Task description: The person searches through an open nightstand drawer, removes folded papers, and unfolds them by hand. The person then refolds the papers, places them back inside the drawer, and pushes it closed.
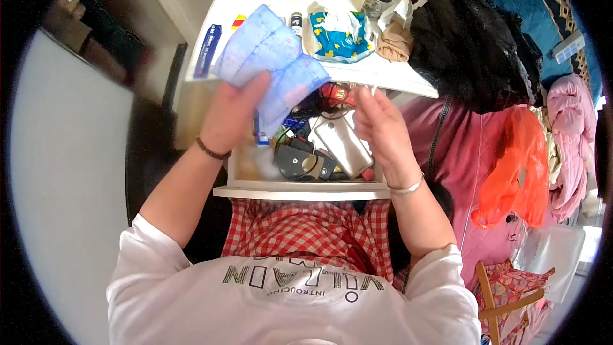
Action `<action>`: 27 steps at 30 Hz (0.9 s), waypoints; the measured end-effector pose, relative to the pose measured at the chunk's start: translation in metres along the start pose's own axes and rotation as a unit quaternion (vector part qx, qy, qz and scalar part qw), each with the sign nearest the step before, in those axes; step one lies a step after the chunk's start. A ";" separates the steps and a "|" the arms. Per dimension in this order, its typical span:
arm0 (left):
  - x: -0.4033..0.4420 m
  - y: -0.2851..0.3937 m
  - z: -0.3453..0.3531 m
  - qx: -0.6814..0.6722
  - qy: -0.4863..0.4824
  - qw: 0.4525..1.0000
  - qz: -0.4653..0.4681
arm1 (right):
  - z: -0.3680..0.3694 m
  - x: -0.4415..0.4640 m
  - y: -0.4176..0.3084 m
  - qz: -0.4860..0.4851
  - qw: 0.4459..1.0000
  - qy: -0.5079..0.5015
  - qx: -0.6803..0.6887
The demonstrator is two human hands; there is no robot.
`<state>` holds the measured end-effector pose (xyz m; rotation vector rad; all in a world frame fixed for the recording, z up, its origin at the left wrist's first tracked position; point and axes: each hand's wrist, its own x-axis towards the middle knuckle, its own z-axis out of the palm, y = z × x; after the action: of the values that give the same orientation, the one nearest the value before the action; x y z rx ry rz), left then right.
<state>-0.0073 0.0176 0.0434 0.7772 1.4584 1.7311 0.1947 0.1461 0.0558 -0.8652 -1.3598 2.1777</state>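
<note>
Blue sheet (258,51) is apparently being handled, clamped by left hand (235,112), drawer (300,189) below its fingers; right hand (387,133) is curling, grip unclear; moving is calling for steadiness

Phone (345,145) in drawer (306,193); jar (378,1) on tabletop (403,76) behind; plastic bag (469,41) right.

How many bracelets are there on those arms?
2: a dark bracelet on the left wrist and a silvery bracelet on the right wrist. I can't see any others.
</note>
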 end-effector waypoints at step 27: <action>0.010 0.004 -0.028 -0.111 0.083 0.989 0.053 | -0.004 -0.026 0.071 -0.052 0.718 -0.121 -0.683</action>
<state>-0.0367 0.0101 0.0425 0.6122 1.3211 2.0401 0.2139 0.1018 -0.0030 -0.8263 -3.0779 0.8453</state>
